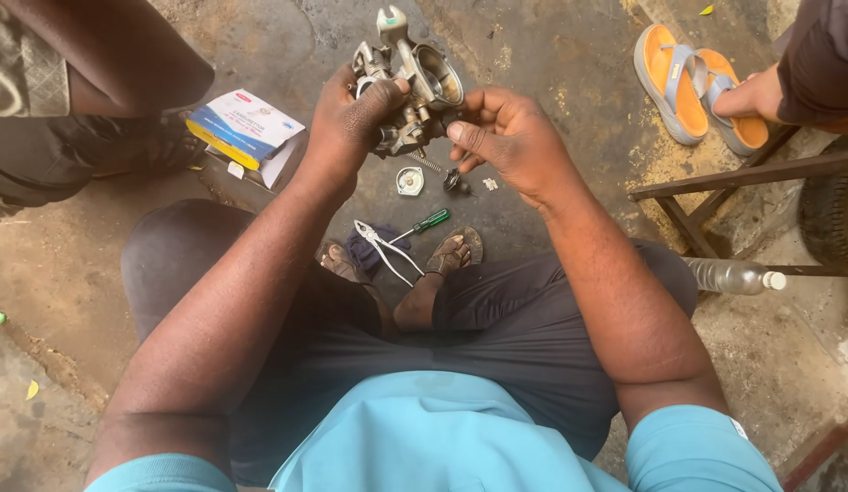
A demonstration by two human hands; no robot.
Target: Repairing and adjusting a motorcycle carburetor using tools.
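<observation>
carburetor (pixel 413 87) gripped by left hand (pixel 351 114), right hand (pixel 506 137) fingertips pinching its edge, pliers (pixel 380 246) on ground below

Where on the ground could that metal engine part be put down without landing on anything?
Bare concrete lies left of the blue-and-white box and between the small round cap and the orange sandals. It is crowded near the feet: pliers, green screwdriver, spring.

Both forearms reach up to the upper middle of the frame. The left hand (pixel 351 114) is curled closed in a grip; the right hand (pixel 508 137) pinches, fingertips pointing left.
</observation>
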